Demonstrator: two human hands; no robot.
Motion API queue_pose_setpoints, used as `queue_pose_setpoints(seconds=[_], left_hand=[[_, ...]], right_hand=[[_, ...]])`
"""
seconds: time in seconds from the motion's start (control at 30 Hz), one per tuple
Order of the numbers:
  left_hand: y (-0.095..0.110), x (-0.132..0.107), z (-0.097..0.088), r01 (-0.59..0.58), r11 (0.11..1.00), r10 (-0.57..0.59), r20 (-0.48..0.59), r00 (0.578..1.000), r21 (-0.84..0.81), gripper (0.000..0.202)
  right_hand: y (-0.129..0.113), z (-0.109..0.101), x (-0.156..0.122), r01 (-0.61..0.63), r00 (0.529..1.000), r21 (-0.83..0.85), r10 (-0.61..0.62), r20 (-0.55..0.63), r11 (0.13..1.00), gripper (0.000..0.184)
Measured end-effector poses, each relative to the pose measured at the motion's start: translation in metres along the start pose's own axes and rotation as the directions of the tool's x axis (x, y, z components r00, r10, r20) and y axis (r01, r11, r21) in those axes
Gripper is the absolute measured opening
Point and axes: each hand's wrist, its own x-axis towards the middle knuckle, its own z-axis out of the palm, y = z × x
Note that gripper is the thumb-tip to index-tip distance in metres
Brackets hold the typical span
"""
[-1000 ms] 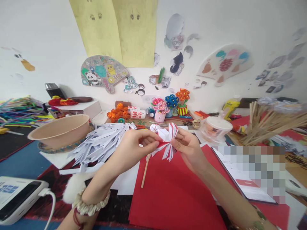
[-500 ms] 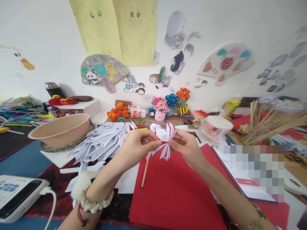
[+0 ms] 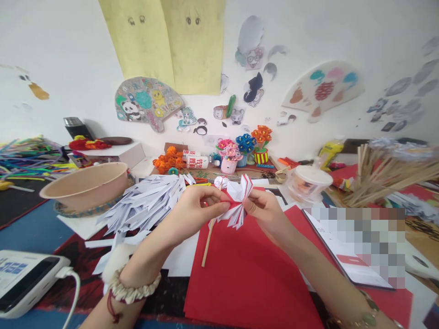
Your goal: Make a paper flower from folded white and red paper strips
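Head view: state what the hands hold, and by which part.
Folded paper: the right hand pinches its gathered waist, the left hand its left side.

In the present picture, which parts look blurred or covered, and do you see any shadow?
Head view: the folded paper looks fairly clear; the stick bundle and right-hand wall stickers look smeared; mosaic blocks hide part of the phone-like screen; a soft shadow lies on the wall beside the dark flask.
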Motion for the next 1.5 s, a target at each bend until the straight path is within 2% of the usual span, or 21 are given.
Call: queue_pose_setpoints(seconds=[0.23, 0.33, 0.5, 0.63, 0.8, 0.97, 1.07, 1.23, 1.4, 1.5], left_hand=[[-0.002, 0.002, 0.000, -0.032, 0.983, 0.047, -0.082, 0.996, 0.179, 0.022], [-0.002, 0.001, 0.002, -0.058, 0.969, 0.080, -0.081, 0.993, 0.241, 0.024], [0.001, 0.001, 0.002, -0.088, 0.976, 0.106, -0.081, 0.991, 0.198, 0.022], [0.002, 0.000, 0.001, -0.061, 0.990, 0.072, -0.081, 0.994, 0.131, 0.025], [0.004, -0.001, 0.001, -0.030, 0.997, 0.034, -0.062, 0.997, 0.075, 0.023], [0.004, -0.001, 0.001, -0.016, 0.996, 0.022, -0.065, 0.998, 0.088, 0.020], [0.004, 0.000, 0.004, -0.025, 0.989, 0.040, -0.102, 0.994, 0.143, 0.018], [0.002, -0.001, 0.010, -0.080, 0.921, 0.173, -0.215, 0.961, 0.382, 0.012], [-0.001, -0.003, 0.012, -0.284, 0.827, 0.406, -0.165, 0.899, 0.486, 0.005], [-0.002, -0.004, 0.013, -0.345, 0.757, 0.499, -0.150, 0.853, 0.555, 0.007]], right_hand=[[0.002, -0.001, 0.000, -0.013, 1.000, -0.022, 0.012, -0.007, 1.000, 0.031], [0.001, -0.001, 0.000, 0.004, 1.000, -0.058, -0.004, -0.009, 0.998, 0.032], [-0.002, 0.000, 0.000, -0.021, 1.000, -0.073, 0.020, -0.017, 0.997, 0.035], [-0.003, 0.001, 0.000, -0.052, 0.999, -0.006, 0.052, -0.005, 0.999, 0.030], [-0.002, -0.001, 0.000, -0.016, 1.000, 0.011, 0.016, -0.007, 1.000, 0.029], [-0.002, -0.001, 0.000, -0.012, 1.000, -0.001, 0.012, 0.007, 1.000, 0.027], [-0.003, 0.000, 0.000, 0.001, 1.000, -0.041, -0.001, -0.003, 0.999, 0.029], [-0.004, 0.000, 0.001, 0.101, 0.993, -0.150, -0.108, -0.043, 0.983, 0.031], [-0.007, 0.001, -0.001, 0.173, 0.975, -0.273, -0.203, -0.087, 0.947, 0.033], [-0.007, 0.000, -0.002, 0.207, 0.967, -0.303, -0.241, -0.078, 0.930, 0.030]])
